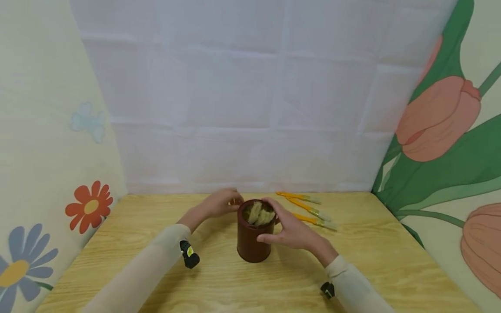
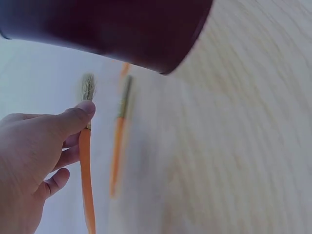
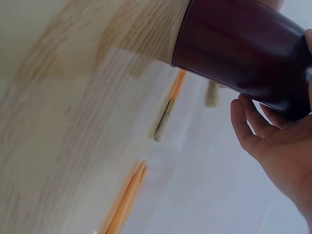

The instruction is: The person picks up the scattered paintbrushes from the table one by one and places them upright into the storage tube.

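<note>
A dark red-brown cylindrical cup (image 1: 253, 243) stands upright on the wooden table, with pale yellowish tufts (image 1: 257, 214) showing in its mouth. My right hand (image 1: 293, 229) grips it from the right, thumb across the near side and fingers behind; the right wrist view shows those fingers along the wall of the cup (image 3: 243, 53). Left of and behind the cup is my left hand (image 1: 223, 203). In the left wrist view it pinches a paintbrush (image 2: 86, 170) between thumb and fingers near the bristles, the orange handle hanging free. Much of this brush is hidden in the head view.
Several orange-handled paintbrushes (image 1: 309, 208) lie on the table behind and right of the cup. Another paintbrush (image 2: 118, 141) lies near the left hand. A white cloth backdrop (image 1: 219, 95) rises at the table's far edge, and flower-printed panels (image 1: 442, 126) flank both sides.
</note>
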A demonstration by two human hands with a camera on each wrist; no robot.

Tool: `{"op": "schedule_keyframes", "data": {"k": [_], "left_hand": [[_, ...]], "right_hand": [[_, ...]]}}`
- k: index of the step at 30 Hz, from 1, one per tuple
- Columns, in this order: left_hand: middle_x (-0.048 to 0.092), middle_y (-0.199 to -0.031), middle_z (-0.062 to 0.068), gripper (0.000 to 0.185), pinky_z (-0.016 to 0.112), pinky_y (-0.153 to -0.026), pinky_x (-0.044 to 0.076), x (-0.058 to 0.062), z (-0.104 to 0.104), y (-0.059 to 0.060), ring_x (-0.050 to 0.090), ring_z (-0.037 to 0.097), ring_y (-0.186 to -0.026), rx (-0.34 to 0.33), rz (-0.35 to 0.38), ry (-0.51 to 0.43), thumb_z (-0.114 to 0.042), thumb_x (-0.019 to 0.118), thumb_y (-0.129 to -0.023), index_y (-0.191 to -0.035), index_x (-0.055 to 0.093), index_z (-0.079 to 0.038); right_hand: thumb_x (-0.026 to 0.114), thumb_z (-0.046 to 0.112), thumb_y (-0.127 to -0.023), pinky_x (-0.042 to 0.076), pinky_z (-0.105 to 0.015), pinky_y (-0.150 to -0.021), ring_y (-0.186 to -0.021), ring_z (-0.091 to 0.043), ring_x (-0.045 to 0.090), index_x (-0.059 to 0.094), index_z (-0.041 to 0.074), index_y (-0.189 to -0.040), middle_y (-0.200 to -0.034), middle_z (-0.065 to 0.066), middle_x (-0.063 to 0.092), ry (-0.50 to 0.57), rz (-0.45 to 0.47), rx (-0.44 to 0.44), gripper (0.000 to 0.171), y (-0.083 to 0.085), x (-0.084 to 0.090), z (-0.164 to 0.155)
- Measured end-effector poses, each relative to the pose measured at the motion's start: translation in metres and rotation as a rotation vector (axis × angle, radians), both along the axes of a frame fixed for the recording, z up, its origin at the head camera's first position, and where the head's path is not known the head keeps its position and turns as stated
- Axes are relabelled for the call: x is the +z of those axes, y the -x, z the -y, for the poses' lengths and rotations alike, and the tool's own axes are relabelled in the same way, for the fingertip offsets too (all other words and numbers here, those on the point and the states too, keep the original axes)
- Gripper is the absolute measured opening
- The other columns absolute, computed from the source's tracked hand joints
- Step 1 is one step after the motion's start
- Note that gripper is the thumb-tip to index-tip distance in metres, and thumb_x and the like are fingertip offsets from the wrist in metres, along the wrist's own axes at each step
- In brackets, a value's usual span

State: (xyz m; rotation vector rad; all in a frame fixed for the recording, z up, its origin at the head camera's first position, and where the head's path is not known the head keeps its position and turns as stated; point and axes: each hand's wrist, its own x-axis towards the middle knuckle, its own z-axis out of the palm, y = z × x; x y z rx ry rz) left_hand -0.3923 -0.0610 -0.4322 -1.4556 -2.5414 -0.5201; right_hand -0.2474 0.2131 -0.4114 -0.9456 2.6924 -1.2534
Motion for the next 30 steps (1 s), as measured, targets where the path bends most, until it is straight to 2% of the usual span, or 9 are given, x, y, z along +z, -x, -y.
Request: {"op": "schedule_keyframes", "data": {"k": [5, 9, 12, 16, 23, 30], "left_hand": [[0.063, -0.101, 0.001, 0.025, 0.034, -0.074, 0.052, 0.017, 0.006, -0.01, 0.062, 0.016, -0.088, 0.049, -0.014, -0.02, -0.027, 0.073, -0.098, -0.114, 0.074, -0.007], [0.062, -0.104, 0.0, 0.027, 0.033, -0.074, 0.053, 0.031, 0.01, -0.018, 0.062, 0.014, -0.089, 0.063, -0.031, -0.055, -0.03, 0.07, -0.099, -0.117, 0.073, -0.009], [0.061, -0.106, -0.002, 0.027, 0.032, -0.074, 0.053, 0.043, 0.015, -0.026, 0.061, 0.013, -0.09, 0.088, -0.021, -0.097, -0.031, 0.068, -0.1, -0.118, 0.072, -0.011], [0.062, -0.108, -0.003, 0.028, 0.034, -0.075, 0.053, 0.057, 0.02, -0.038, 0.06, 0.012, -0.091, 0.106, 0.03, -0.19, -0.032, 0.067, -0.101, -0.12, 0.072, -0.013], [0.064, -0.112, -0.01, 0.031, 0.038, -0.076, 0.05, 0.073, 0.019, -0.057, 0.06, 0.008, -0.093, 0.057, 0.092, -0.368, -0.039, 0.066, -0.101, -0.124, 0.071, -0.019], [0.065, -0.115, -0.012, 0.026, 0.039, -0.081, 0.051, 0.106, 0.009, -0.089, 0.061, 0.01, -0.1, -0.049, 0.146, -0.493, -0.033, 0.067, -0.101, -0.126, 0.069, -0.024]], "right_hand": [[0.078, 0.047, -0.09, 0.04, -0.053, -0.105, -0.139, -0.016, 0.04, 0.02, 0.039, -0.159, -0.156, 0.009, 0.033, -0.001, 0.032, -0.031, 0.091, -0.002, 0.0, -0.001], [0.078, 0.05, -0.089, 0.039, -0.055, -0.106, -0.14, -0.018, 0.039, 0.019, 0.036, -0.16, -0.158, 0.008, 0.03, -0.004, 0.038, -0.042, 0.093, -0.002, 0.0, -0.002], [0.077, 0.05, -0.089, 0.039, -0.056, -0.106, -0.141, -0.019, 0.039, 0.018, 0.035, -0.161, -0.159, 0.006, 0.03, -0.004, 0.03, -0.035, 0.094, -0.001, 0.0, -0.001], [0.077, 0.051, -0.089, 0.039, -0.055, -0.106, -0.14, -0.019, 0.039, 0.017, 0.036, -0.161, -0.159, 0.006, 0.031, 0.0, 0.024, -0.018, 0.094, 0.0, 0.0, 0.001], [0.076, 0.051, -0.09, 0.038, -0.055, -0.107, -0.142, -0.02, 0.036, 0.016, 0.036, -0.161, -0.16, 0.006, 0.028, 0.001, 0.027, -0.02, 0.094, -0.001, 0.0, 0.0], [0.078, 0.051, -0.089, 0.037, -0.055, -0.108, -0.142, -0.017, 0.036, 0.016, 0.038, -0.16, -0.16, 0.009, 0.027, 0.006, 0.014, -0.036, 0.095, -0.002, -0.001, 0.001]]}}
